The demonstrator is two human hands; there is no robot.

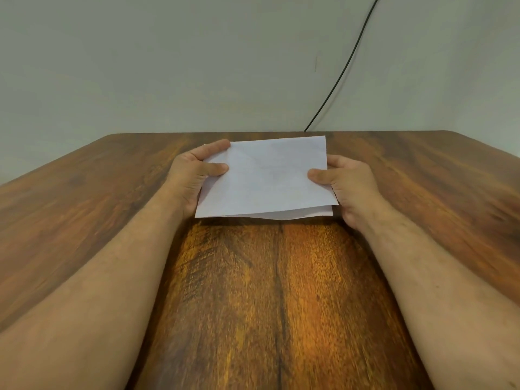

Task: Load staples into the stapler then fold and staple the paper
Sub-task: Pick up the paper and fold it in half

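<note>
We've got the folded white sheet of paper (266, 178) at the far middle of the brown wood-grain table (278, 291), left hand (194, 175) and right hand (343, 187) pinching its left and right edges.

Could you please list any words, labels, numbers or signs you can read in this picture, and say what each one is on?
None: no readable text anywhere in the head view.
The folded paper, held by the left hand and right hand, shows a blank face.
The wooden table, wall and black cable carry no markings.
</note>
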